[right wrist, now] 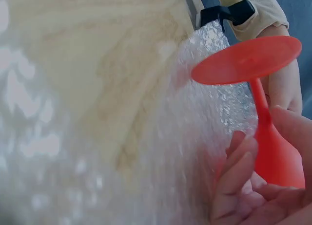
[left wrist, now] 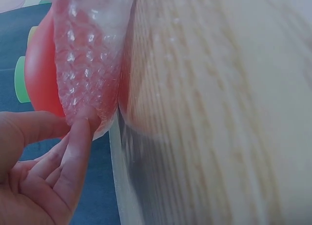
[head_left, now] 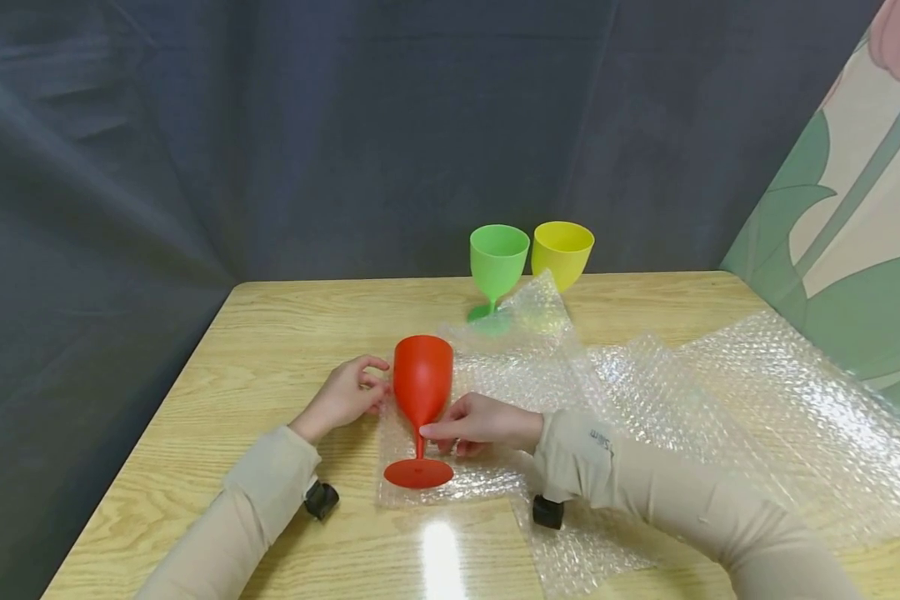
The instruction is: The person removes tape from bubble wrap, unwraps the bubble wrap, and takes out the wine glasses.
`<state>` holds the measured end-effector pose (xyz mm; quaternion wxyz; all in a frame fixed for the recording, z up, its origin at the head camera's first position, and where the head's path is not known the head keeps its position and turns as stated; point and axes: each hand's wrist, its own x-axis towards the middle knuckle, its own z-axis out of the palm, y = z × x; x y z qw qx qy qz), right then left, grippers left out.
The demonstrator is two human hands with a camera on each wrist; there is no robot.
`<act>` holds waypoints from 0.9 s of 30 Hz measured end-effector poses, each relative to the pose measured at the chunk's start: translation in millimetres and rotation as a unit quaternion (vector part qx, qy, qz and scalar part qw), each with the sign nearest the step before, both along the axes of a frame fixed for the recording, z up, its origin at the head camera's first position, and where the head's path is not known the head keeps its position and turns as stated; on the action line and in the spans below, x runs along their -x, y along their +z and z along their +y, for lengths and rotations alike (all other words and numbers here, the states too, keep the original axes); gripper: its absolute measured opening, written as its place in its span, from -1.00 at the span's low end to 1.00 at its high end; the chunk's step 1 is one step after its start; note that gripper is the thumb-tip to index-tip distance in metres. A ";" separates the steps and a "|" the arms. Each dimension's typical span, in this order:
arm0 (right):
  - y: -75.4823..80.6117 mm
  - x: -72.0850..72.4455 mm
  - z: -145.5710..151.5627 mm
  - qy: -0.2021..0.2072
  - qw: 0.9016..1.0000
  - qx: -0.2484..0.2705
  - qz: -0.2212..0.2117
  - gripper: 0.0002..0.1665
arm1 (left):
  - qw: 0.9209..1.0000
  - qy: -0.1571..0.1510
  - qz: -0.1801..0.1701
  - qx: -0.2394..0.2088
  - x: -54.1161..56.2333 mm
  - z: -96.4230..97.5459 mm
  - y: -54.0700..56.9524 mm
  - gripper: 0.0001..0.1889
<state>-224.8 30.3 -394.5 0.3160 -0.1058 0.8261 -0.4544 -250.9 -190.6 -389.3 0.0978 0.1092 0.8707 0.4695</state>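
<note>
A red plastic goblet (head_left: 423,375) lies on its side on a sheet of bubble wrap (head_left: 495,379), its bowl pointing away and its round foot toward me. My right hand (head_left: 483,423) holds the goblet at the stem, thumb on top; the right wrist view shows the fingers curled beside the red stem (right wrist: 261,103). Left of the bowl is my left hand (head_left: 347,392). In the left wrist view, its thumb and finger pinch the edge of the bubble wrap (left wrist: 87,54), which is lifted against the side of the bowl.
A green goblet (head_left: 498,258) and a yellow goblet (head_left: 562,250) stand upright at the back; bubble wrap partly covers their lower parts. More bubble wrap (head_left: 810,400) spreads over the right side of the wooden table (head_left: 285,333). A dark curtain (head_left: 420,125) hangs behind.
</note>
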 end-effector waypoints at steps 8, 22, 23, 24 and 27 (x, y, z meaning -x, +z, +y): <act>-4.1 1.3 -6.9 -0.049 0.996 0.031 -0.063 -0.63 | 1.000 -0.003 -0.007 -0.010 -0.5 0.5 1.1 -0.64; -5.2 1.4 -11.4 -0.075 0.981 0.118 -0.131 -0.80 | 1.000 -0.013 -0.018 -0.013 -1.0 0.0 2.1 -0.63; -4.5 1.2 -11.8 -0.077 0.981 0.120 -0.134 -0.81 | 1.000 -0.013 -0.018 -0.013 -0.8 0.0 2.0 -0.63; -4.1 1.2 -12.0 -0.080 0.980 0.122 -0.137 -0.82 | 1.000 -0.014 -0.018 -0.011 -0.7 0.0 1.8 -0.63; -3.2 1.1 -12.4 -0.085 0.977 0.128 -0.145 -0.84 | 1.000 -0.013 -0.017 -0.009 -0.4 0.1 1.0 -0.63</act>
